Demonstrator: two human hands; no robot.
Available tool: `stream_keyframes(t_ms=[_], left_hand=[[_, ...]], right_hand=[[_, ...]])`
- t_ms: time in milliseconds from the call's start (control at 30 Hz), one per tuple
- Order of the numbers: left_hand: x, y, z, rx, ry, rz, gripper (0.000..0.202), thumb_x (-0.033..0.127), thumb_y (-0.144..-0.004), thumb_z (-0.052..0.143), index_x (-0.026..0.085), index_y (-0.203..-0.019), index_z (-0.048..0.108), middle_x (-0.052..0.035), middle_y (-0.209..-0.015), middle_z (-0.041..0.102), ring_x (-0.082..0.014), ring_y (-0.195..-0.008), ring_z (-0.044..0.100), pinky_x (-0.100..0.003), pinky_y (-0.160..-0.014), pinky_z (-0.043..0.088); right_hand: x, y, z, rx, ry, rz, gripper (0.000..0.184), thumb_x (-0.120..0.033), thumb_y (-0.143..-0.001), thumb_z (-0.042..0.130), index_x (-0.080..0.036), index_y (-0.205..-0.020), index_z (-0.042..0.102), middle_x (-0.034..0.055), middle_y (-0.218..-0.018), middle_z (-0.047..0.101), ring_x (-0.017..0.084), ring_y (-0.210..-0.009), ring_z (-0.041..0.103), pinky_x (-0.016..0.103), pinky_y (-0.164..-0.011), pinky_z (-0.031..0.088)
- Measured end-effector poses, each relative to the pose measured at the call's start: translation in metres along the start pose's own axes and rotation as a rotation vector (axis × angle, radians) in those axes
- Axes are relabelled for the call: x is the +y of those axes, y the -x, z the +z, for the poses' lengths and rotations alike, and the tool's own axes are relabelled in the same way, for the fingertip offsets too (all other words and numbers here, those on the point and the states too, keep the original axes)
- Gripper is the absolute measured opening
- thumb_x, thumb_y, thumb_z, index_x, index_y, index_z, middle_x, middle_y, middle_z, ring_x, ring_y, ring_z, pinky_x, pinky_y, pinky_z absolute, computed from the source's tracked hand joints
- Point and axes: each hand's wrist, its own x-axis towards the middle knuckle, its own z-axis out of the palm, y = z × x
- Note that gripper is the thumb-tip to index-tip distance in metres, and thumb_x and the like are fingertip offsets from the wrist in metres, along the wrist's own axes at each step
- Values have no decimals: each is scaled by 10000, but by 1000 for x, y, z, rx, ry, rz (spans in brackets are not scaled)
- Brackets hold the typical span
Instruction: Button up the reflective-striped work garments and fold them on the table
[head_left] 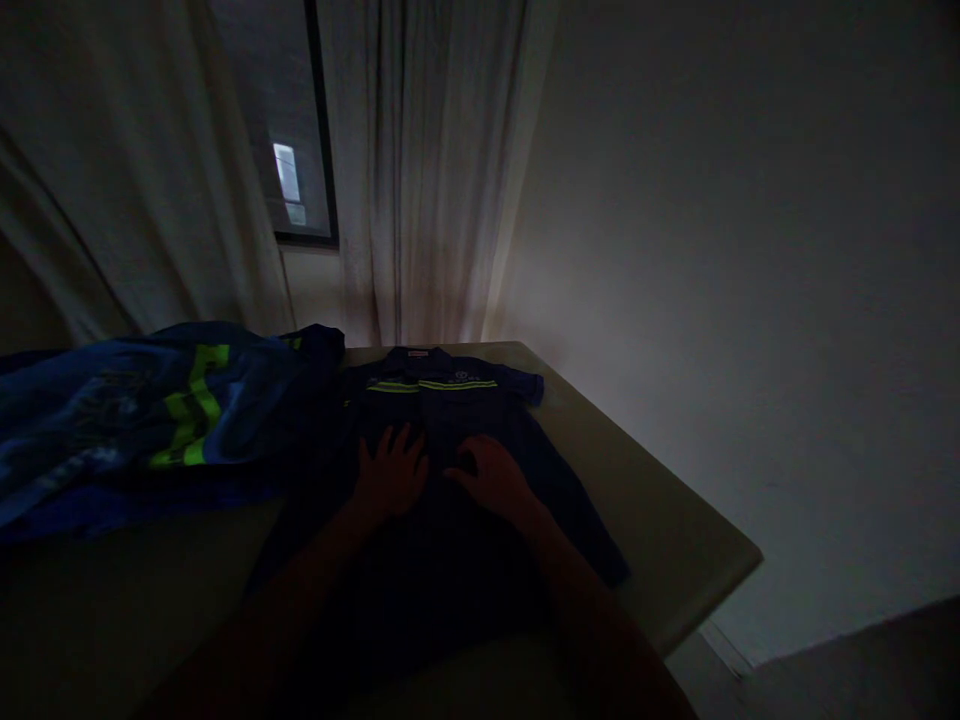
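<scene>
A dark navy work jacket (465, 410) lies spread on the table with its collar at the far end. Yellow-green stripes cross its chest, and a small pale emblem sits above the right-hand stripe. My left hand (391, 475) rests on the jacket front, left of its middle, fingers spread. Just to the right, my right hand (491, 475) lies on the cloth with its fingers curved and the thumb apart from them. Neither hand visibly grips the fabric. Deep shadow hides the lower part of the jacket.
A heap of blue clothing (247, 400) with bright yellow-green bands lies on the left side of the table (660, 500). Pale curtains (442, 180) and a window (289, 130) are behind. A plain wall (712, 250) runs along the right. The room is dim.
</scene>
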Motion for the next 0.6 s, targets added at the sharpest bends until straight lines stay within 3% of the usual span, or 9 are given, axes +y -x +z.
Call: stream_keyframes(t_ms=[100,167,267,333,433,600], left_hand=[[-3,-8,-9,53,12,45,460,249,-1002,376,251,-1409,590,-116,-1555,519,-364,-1430,445,-710,-1166,219],[-3,-4,-17,85,9,109,443,132,-947,412,243,-1297,661,-106,-1424,627,-300,-1305,556,-570,-1152,319],[3,12,-27,59,-5,172,363,84,-906,437,214,-1097,716,-105,-1168,711,-275,-1088,628,-450,-971,447],[13,27,-28,7,22,211,306,117,-928,433,203,-1026,710,-101,-1077,707,-274,-1015,625,-434,-890,462],[29,52,-24,-27,136,303,287,176,-976,428,211,-1088,690,-92,-1140,687,-258,-1038,605,-424,-908,450],[37,67,-12,-77,298,381,255,198,-964,521,255,-1159,675,-68,-1236,661,-253,-1111,580,-424,-950,442]], right_hand=[[-12,6,1,-101,37,13,496,-620,-791,781,-192,-1013,665,89,-1017,706,255,-939,654,349,-812,480],[-16,8,3,-211,78,27,440,-562,-787,779,-195,-1008,681,103,-1007,720,262,-893,671,339,-749,478],[-13,7,-1,-251,127,87,241,-372,-810,726,-190,-968,728,122,-984,748,274,-894,694,327,-721,471],[-8,5,-7,-229,89,129,198,-318,-802,703,-189,-943,753,115,-964,762,266,-893,700,316,-717,465],[2,1,-19,-222,-68,113,160,-284,-808,676,-180,-888,767,65,-899,766,221,-849,695,279,-703,453],[15,1,-27,-373,-357,56,189,-166,-822,547,-171,-781,732,-38,-690,690,132,-662,641,205,-598,432]])
